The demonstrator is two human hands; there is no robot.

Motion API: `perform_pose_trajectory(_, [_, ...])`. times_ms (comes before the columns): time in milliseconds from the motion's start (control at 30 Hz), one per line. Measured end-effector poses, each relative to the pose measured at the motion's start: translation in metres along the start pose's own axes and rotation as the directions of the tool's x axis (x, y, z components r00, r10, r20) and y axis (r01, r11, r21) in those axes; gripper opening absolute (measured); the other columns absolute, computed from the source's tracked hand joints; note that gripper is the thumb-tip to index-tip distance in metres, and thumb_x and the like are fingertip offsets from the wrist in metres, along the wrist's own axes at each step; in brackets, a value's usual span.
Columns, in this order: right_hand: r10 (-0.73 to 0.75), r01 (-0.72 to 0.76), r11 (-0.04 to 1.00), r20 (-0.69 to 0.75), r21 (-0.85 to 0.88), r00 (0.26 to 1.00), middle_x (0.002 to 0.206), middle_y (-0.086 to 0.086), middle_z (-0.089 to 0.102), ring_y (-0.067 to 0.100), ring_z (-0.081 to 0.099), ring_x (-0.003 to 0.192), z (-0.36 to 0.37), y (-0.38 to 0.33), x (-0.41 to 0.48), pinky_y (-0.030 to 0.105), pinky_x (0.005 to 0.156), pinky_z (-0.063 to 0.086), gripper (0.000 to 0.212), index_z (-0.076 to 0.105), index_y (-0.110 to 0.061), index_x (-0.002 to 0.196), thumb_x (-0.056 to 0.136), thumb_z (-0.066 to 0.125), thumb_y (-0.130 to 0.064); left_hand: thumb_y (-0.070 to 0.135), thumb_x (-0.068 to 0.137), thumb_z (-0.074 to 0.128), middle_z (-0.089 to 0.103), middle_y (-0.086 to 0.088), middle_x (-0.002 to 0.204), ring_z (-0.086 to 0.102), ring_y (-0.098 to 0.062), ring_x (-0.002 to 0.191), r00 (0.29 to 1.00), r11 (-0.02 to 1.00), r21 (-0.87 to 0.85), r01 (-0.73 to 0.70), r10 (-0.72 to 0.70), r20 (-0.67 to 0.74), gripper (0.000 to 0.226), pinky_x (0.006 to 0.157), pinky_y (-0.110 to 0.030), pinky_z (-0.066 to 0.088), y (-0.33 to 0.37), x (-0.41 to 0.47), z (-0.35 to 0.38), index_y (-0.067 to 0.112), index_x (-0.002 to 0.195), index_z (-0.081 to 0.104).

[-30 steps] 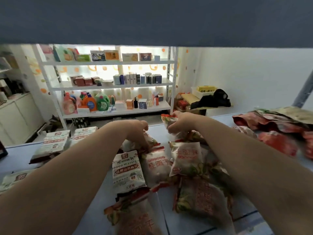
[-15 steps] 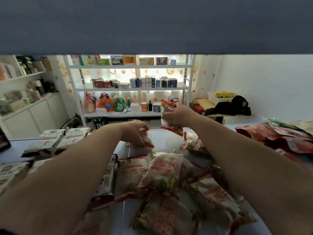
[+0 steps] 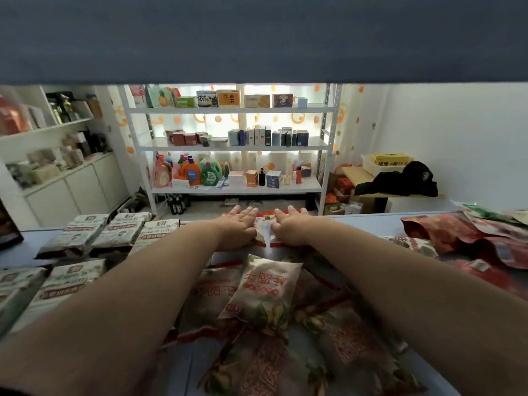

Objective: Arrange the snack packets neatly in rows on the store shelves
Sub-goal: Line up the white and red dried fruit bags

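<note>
Both my hands lie flat at the far edge of the blue shelf (image 3: 357, 224). My left hand (image 3: 238, 227) and my right hand (image 3: 290, 227) press with straight fingers on a white and red snack packet (image 3: 264, 231) lying between them. Nearer to me a loose heap of similar packets (image 3: 265, 292) with red lettering lies in disorder. On the left, white and green packets (image 3: 94, 232) lie in rows.
Dark red foil packets (image 3: 457, 232) are piled at the right of the shelf. The shelf above (image 3: 257, 38) hangs low over the top of the view. Across the aisle stands a white rack (image 3: 237, 147) with boxes and detergent bottles. A dark screen (image 3: 8, 227) sits at far left.
My right hand brought its lifted packet down to the shelf's far edge. Both hands went from gripping packets to lying flat on one. The camera tilted up.
</note>
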State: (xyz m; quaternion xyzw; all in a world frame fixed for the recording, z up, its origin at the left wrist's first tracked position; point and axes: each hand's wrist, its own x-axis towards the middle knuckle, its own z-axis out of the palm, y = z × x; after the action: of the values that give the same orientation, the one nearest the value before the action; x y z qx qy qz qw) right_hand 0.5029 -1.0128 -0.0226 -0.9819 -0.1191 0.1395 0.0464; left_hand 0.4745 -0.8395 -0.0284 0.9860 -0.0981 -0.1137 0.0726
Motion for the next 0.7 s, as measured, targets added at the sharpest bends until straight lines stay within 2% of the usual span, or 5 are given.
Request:
perform_pose_trajectory(233, [0.0,-0.001,0.999,0.003,0.035,1.0,0.163,0.011,-0.006,0.039,-0.009,0.147,-0.004,-0.006,-0.014,0.056,0.118,0.003,0.073,0.002,-0.025,0.156,0.098,0.026,-0.062,0.044,0.101,0.029,-0.006,-0.002,0.163,-0.006,-0.025,0.149,1.0,0.993,0.121,-0.003,0.003,-0.005,0.067,0.12,-0.041,0.0,0.008,-0.009,-0.01,0.019,0.156,-0.001])
perform_pose_trajectory(300, [-0.131,0.135,0.989,-0.073,0.058,0.989,0.162,0.012,0.015,0.035,0.013,0.147,-0.021,-0.009,-0.036,0.05,0.116,0.02,0.073,0.018,-0.022,0.155,0.096,0.037,-0.061,0.037,0.098,0.043,0.01,-0.006,0.163,0.011,-0.027,0.148,0.995,0.998,0.07,-0.004,0.011,-0.098,0.069,0.119,-0.044,0.014,0.011,-0.025,-0.027,0.017,0.156,0.01])
perform_pose_trajectory(400, [-0.412,0.424,0.905,-0.186,0.028,0.892,0.136,-0.001,0.054,0.014,0.053,0.111,-0.045,-0.013,-0.088,0.027,0.084,0.045,0.053,0.047,-0.03,0.137,0.092,0.049,-0.059,0.035,0.091,0.058,0.054,-0.004,0.134,0.054,-0.02,0.114,0.978,0.992,0.091,-0.089,0.104,-0.18,0.049,0.098,-0.04,0.046,0.014,-0.067,-0.049,0.021,0.137,0.046])
perform_pose_trajectory(567, [-0.427,0.437,0.895,0.118,-0.085,0.897,0.153,-0.013,0.031,0.017,0.037,0.133,-0.033,-0.019,-0.165,0.045,0.105,0.037,0.1,0.025,-0.053,0.14,0.054,0.047,-0.097,0.066,0.068,0.07,0.048,0.01,0.138,0.051,-0.009,0.11,0.962,0.973,0.186,-0.133,0.082,0.259,0.089,0.083,-0.026,0.041,0.023,-0.139,-0.048,0.035,0.143,0.035])
perform_pose_trajectory(700, [-0.389,0.418,0.888,0.171,-0.194,0.905,0.158,-0.009,0.022,0.022,0.035,0.136,-0.006,-0.023,-0.168,0.042,0.106,0.036,0.116,0.004,-0.045,0.149,0.057,0.066,-0.081,0.064,0.057,0.082,0.039,0.003,0.146,0.047,-0.019,0.124,0.947,0.93,0.34,-0.139,0.024,0.322,0.12,0.098,-0.029,0.041,0.032,-0.148,-0.021,0.026,0.151,0.017])
